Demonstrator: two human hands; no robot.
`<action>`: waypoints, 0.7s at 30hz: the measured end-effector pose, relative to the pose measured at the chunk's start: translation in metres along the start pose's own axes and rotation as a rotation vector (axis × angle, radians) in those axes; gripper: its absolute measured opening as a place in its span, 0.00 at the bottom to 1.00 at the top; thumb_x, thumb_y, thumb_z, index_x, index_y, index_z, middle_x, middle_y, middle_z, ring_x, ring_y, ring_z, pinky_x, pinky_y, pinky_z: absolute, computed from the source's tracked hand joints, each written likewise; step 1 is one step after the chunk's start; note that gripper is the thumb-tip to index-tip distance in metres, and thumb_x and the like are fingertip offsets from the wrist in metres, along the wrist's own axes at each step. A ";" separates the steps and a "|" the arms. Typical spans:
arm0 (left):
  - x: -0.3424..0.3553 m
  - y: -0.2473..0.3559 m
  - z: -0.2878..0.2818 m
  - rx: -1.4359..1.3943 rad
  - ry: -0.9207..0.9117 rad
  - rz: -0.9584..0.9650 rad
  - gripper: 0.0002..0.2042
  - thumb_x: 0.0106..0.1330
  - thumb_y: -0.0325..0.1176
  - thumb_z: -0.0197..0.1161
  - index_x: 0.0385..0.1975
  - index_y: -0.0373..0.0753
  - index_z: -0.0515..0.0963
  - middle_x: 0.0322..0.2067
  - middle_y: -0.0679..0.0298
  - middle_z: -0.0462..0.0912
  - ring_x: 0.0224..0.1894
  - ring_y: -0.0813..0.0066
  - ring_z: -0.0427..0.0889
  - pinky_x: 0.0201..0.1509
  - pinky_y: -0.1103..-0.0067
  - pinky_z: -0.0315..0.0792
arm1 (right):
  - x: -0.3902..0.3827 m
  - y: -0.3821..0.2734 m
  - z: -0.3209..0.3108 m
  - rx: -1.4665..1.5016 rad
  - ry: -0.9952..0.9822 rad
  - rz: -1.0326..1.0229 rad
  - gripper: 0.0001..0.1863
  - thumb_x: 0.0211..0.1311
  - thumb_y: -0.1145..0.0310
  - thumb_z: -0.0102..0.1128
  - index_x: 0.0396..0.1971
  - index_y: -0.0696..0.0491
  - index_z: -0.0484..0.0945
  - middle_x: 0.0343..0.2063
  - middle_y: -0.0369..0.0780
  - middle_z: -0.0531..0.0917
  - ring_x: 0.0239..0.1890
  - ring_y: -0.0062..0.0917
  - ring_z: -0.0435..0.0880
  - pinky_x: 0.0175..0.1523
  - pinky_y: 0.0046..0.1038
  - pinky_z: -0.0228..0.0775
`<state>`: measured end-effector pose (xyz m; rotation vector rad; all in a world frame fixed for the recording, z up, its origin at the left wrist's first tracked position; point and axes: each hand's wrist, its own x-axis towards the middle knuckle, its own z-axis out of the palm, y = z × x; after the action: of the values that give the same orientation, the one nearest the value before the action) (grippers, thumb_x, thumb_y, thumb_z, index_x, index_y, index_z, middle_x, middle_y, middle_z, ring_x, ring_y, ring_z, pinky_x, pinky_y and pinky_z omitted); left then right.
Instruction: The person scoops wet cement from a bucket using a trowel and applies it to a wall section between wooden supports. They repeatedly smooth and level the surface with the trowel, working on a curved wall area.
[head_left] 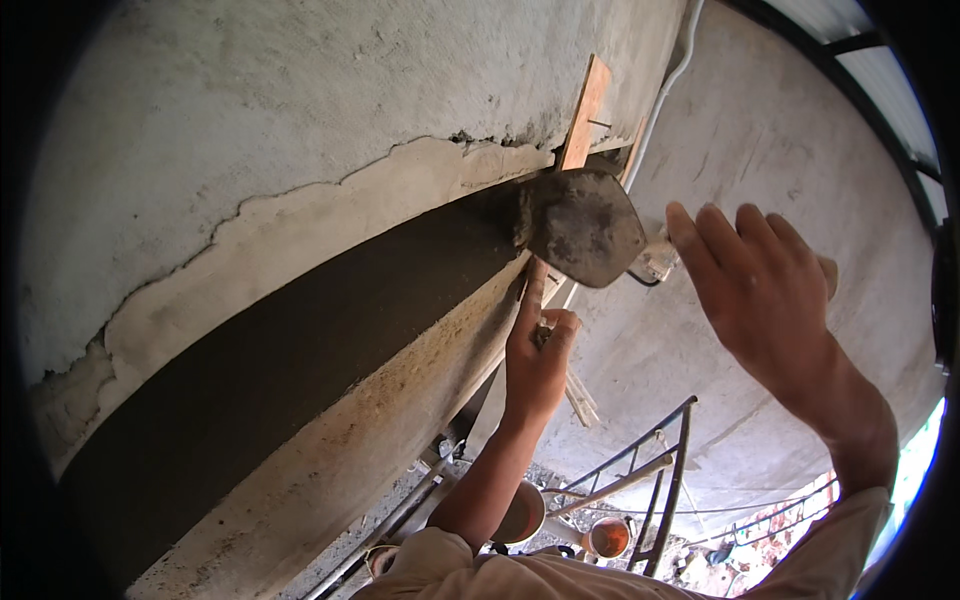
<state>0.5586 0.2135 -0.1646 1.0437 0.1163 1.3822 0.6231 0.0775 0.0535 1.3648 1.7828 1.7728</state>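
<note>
Just right of the frame's centre the trowel lies with its dark, mortar-smeared blade flat against the right end of the wet mortar band, which runs from the lower left up toward the centre between pale edges of older plaster; the right hand, at centre right, has its fingers spread and raised in front of the handle, so whether its grip closes on the handle behind the palm cannot be told (only a pale stub shows past the knuckles). The left hand, just below the blade, pinches a thin stick-like piece against the lower edge of the band, fingers pressed together. A wooden batten stands upright above the blade. The blade looks stiff and thin, light when bare but likely heavier loaded; the wet mortar is soft and will probably slump or smear; the handle is the sensible hold, well clear of the gritty, slippery face.
</note>
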 end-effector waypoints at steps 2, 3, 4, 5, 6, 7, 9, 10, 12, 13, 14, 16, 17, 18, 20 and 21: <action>0.001 -0.002 0.001 -0.011 -0.004 0.047 0.37 0.67 0.23 0.59 0.77 0.40 0.55 0.51 0.66 0.78 0.35 0.89 0.70 0.42 0.88 0.72 | 0.001 0.008 0.011 -0.027 -0.029 -0.036 0.18 0.56 0.68 0.65 0.48 0.55 0.80 0.29 0.34 0.71 0.31 0.21 0.76 0.35 0.25 0.73; 0.001 -0.001 0.003 -0.023 0.003 0.062 0.37 0.67 0.23 0.60 0.77 0.40 0.55 0.59 0.64 0.75 0.35 0.89 0.70 0.41 0.89 0.71 | -0.002 0.011 0.018 -0.006 -0.012 -0.038 0.19 0.55 0.69 0.65 0.48 0.55 0.80 0.30 0.34 0.72 0.32 0.22 0.76 0.36 0.25 0.73; 0.002 -0.001 0.004 -0.036 0.009 0.077 0.37 0.67 0.23 0.60 0.77 0.41 0.55 0.66 0.62 0.73 0.35 0.89 0.70 0.40 0.89 0.71 | -0.009 0.016 0.027 0.015 0.004 -0.040 0.19 0.55 0.70 0.65 0.49 0.55 0.80 0.30 0.34 0.73 0.32 0.22 0.76 0.36 0.25 0.73; 0.002 -0.003 0.005 -0.038 -0.001 0.078 0.37 0.67 0.22 0.59 0.77 0.40 0.55 0.70 0.61 0.67 0.36 0.89 0.70 0.39 0.89 0.71 | -0.014 0.020 0.033 0.035 0.018 -0.040 0.20 0.54 0.70 0.65 0.49 0.55 0.80 0.31 0.34 0.73 0.32 0.22 0.76 0.37 0.25 0.74; 0.002 -0.002 0.004 -0.037 -0.005 0.081 0.37 0.66 0.22 0.59 0.77 0.40 0.54 0.74 0.61 0.60 0.36 0.89 0.70 0.39 0.90 0.71 | -0.018 0.021 0.035 0.028 0.017 -0.038 0.21 0.54 0.71 0.65 0.50 0.56 0.79 0.32 0.35 0.74 0.33 0.22 0.76 0.38 0.25 0.74; 0.002 -0.001 0.004 -0.036 -0.010 0.084 0.38 0.66 0.22 0.59 0.77 0.40 0.54 0.78 0.60 0.54 0.37 0.89 0.70 0.39 0.90 0.70 | -0.023 0.022 0.036 0.022 0.014 -0.035 0.21 0.54 0.71 0.65 0.50 0.56 0.79 0.33 0.35 0.74 0.34 0.22 0.76 0.38 0.25 0.74; 0.000 0.008 0.007 0.013 0.008 0.054 0.38 0.66 0.21 0.58 0.77 0.39 0.54 0.78 0.60 0.55 0.38 0.89 0.71 0.38 0.90 0.70 | -0.030 0.023 0.031 0.017 -0.004 -0.024 0.22 0.54 0.72 0.65 0.51 0.56 0.79 0.34 0.35 0.75 0.34 0.22 0.77 0.38 0.26 0.74; -0.001 0.010 0.009 0.034 0.014 0.036 0.38 0.66 0.21 0.58 0.77 0.38 0.53 0.77 0.60 0.56 0.38 0.90 0.71 0.37 0.90 0.70 | -0.032 0.026 0.023 0.017 -0.019 -0.016 0.22 0.55 0.72 0.65 0.51 0.56 0.79 0.34 0.36 0.76 0.34 0.23 0.77 0.38 0.26 0.74; 0.004 0.002 0.008 0.067 0.005 0.100 0.38 0.66 0.21 0.57 0.77 0.38 0.53 0.77 0.59 0.56 0.39 0.89 0.71 0.40 0.89 0.71 | -0.040 0.029 0.020 0.044 -0.017 -0.001 0.21 0.56 0.73 0.66 0.51 0.57 0.80 0.34 0.36 0.77 0.33 0.23 0.77 0.36 0.27 0.74; 0.004 0.000 0.008 0.084 -0.001 0.134 0.38 0.66 0.21 0.57 0.77 0.37 0.53 0.77 0.59 0.57 0.39 0.89 0.71 0.41 0.88 0.72 | -0.048 0.034 0.021 0.069 0.000 0.006 0.20 0.56 0.74 0.66 0.51 0.57 0.80 0.33 0.37 0.77 0.32 0.23 0.77 0.35 0.28 0.74; 0.001 0.001 0.009 0.105 0.003 0.124 0.37 0.66 0.21 0.57 0.77 0.37 0.53 0.77 0.58 0.56 0.42 0.87 0.72 0.44 0.87 0.72 | -0.055 0.037 0.022 0.094 0.016 0.013 0.20 0.56 0.74 0.67 0.51 0.57 0.81 0.33 0.37 0.77 0.32 0.24 0.78 0.34 0.29 0.74; 0.000 0.005 0.010 0.135 -0.002 0.128 0.37 0.66 0.21 0.57 0.77 0.37 0.53 0.77 0.58 0.56 0.50 0.85 0.72 0.50 0.86 0.71 | -0.075 0.036 0.027 0.235 0.037 0.098 0.17 0.56 0.76 0.68 0.46 0.58 0.81 0.29 0.38 0.78 0.28 0.26 0.78 0.31 0.30 0.73; -0.001 0.008 0.008 0.145 -0.003 0.133 0.37 0.67 0.21 0.57 0.77 0.37 0.53 0.77 0.57 0.56 0.54 0.84 0.72 0.53 0.85 0.71 | -0.079 0.034 0.028 0.308 0.057 0.135 0.15 0.56 0.77 0.69 0.44 0.58 0.81 0.28 0.39 0.78 0.27 0.27 0.78 0.30 0.31 0.73; 0.000 0.003 0.004 0.138 -0.022 0.124 0.37 0.67 0.21 0.57 0.77 0.36 0.54 0.77 0.57 0.56 0.59 0.82 0.70 0.56 0.84 0.69 | -0.082 0.033 0.029 0.491 0.001 0.145 0.14 0.55 0.77 0.69 0.42 0.58 0.81 0.26 0.39 0.77 0.25 0.28 0.78 0.29 0.32 0.73; 0.001 -0.005 -0.002 0.163 -0.024 0.139 0.36 0.67 0.21 0.56 0.77 0.36 0.54 0.77 0.57 0.56 0.63 0.81 0.68 0.59 0.84 0.68 | -0.084 0.031 0.031 0.861 -0.106 0.154 0.11 0.53 0.78 0.69 0.37 0.57 0.79 0.23 0.41 0.77 0.23 0.31 0.78 0.29 0.33 0.72; 0.003 -0.010 -0.002 0.182 -0.018 0.164 0.36 0.67 0.21 0.57 0.77 0.36 0.54 0.77 0.57 0.56 0.63 0.81 0.68 0.59 0.84 0.68 | -0.079 0.026 0.027 0.975 -0.172 0.200 0.09 0.54 0.78 0.68 0.32 0.57 0.76 0.21 0.42 0.76 0.22 0.36 0.78 0.29 0.36 0.71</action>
<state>0.5660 0.2189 -0.1704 1.2388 0.1485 1.5311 0.6949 0.0295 0.0393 1.9847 2.5963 0.7532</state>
